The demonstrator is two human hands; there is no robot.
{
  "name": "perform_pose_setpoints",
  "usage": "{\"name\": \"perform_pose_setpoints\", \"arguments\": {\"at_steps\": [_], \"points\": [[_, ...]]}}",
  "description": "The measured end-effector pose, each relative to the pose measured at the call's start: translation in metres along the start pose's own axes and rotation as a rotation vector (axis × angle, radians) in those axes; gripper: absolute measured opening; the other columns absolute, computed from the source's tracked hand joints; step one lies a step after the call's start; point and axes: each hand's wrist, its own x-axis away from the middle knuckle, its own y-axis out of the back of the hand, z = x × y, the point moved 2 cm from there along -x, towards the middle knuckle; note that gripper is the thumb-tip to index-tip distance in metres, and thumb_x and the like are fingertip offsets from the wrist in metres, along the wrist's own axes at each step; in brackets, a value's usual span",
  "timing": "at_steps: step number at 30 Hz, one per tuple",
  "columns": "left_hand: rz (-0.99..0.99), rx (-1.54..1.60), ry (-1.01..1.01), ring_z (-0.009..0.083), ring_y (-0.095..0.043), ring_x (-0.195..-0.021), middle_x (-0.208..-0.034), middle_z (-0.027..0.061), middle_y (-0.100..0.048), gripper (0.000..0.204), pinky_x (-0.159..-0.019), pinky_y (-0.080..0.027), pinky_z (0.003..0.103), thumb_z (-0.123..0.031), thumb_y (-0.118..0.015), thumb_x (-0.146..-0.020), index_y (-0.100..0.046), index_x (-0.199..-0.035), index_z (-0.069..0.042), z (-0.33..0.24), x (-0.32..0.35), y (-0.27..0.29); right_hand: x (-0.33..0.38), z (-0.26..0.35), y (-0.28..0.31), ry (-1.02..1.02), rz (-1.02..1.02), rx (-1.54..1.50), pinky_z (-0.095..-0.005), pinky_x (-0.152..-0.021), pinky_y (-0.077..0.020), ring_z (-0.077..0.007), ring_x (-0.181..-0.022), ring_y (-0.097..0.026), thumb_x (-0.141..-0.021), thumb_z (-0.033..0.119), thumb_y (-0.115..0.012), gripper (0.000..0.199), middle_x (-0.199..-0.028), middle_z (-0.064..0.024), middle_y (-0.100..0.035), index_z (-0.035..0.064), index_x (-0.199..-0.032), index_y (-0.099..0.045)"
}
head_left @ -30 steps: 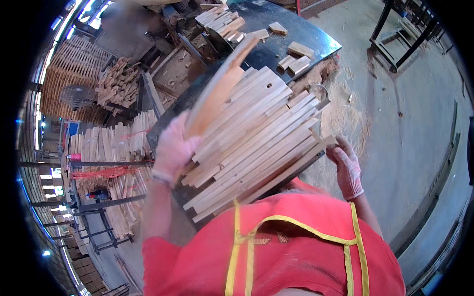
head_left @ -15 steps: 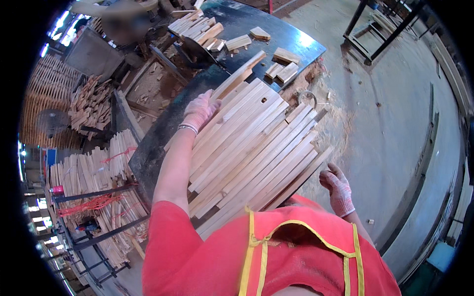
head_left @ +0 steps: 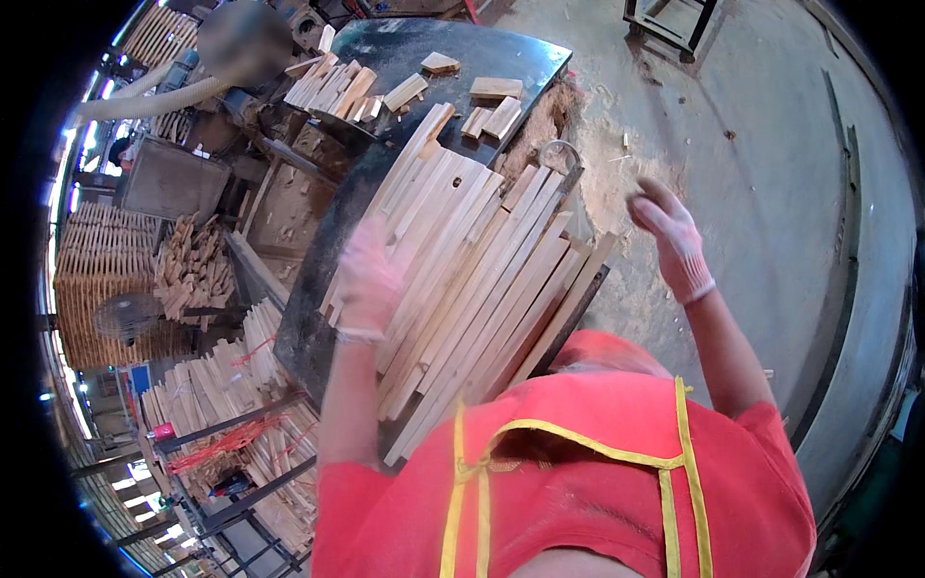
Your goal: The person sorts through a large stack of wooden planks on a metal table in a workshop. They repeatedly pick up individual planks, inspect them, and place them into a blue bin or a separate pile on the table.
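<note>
Long pale wooden strips [head_left: 453, 279] lie side by side on a dark metal tabletop [head_left: 328, 226], running from near my body towards the far side. One strip near the far end has a dark knot hole. My left hand [head_left: 371, 279], in a pale pinkish work glove, is over the left edge of the strips. Motion smears its fingers, so I cannot tell whether it touches or grips one. Off to the right of the strips, my gloved right hand [head_left: 672, 236] hangs over the floor, its fingers loosely bent and apart, holding nothing.
Short wood offcuts [head_left: 496, 89] and a row of small blocks [head_left: 332, 87] lie on the table's far part. Bundled strips [head_left: 226, 395] fill a metal rack at left. Sawdust [head_left: 602, 144] covers the floor beside the table. A black metal frame [head_left: 674, 29] stands farther off.
My left hand has come back from the far part of the leftmost strip towards me. My right hand has risen and reached farther forward. The whole view has shifted slightly.
</note>
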Motion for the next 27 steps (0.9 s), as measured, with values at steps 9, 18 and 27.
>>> {"name": "perform_pose_setpoints", "arguments": {"at_steps": [9, 18, 27], "points": [[0.201, -0.236, -0.090, 0.0413, -0.038, -0.144, -0.153, 0.0208, -0.046, 0.097, -0.120, -0.028, 0.052, -0.063, -0.073, -0.081, -0.046, -0.150, -0.001, -0.083, 0.104, -0.025, -0.116, -0.039, -0.073, -0.234, 0.294, -0.045, -0.0333, -0.094, -0.0548, -0.0166, -0.113, -0.067, -0.102, 0.037, -0.063, 0.048, -0.130, -0.0073, -0.069, 0.0060, -0.138, -0.063], [0.206, 0.016, 0.023, 0.0417, -0.047, -0.138, -0.146, 0.0246, -0.051, 0.094, -0.117, -0.035, 0.049, -0.041, -0.082, -0.080, -0.040, -0.153, 0.002, -0.083, 0.110, -0.016, -0.091, 0.041, -0.090, -0.043, 0.677, -0.327, -0.0423, -0.101, -0.0556, -0.0227, -0.116, -0.067, -0.103, 0.036, -0.061, 0.046, -0.130, -0.0093, -0.068, 0.0066, -0.138, -0.063], [0.198, 0.457, 0.161, 0.0392, -0.067, -0.116, -0.129, 0.0288, -0.065, 0.082, -0.099, -0.054, 0.042, -0.019, -0.078, -0.079, -0.045, -0.149, 0.007, -0.058, 0.080, 0.062, -0.064, 0.085, -0.058, 0.158, 0.370, -0.417, -0.0421, -0.104, -0.0512, -0.0238, -0.119, -0.065, -0.105, 0.035, -0.058, 0.054, -0.133, -0.0122, -0.067, 0.0017, -0.147, -0.052]]}}
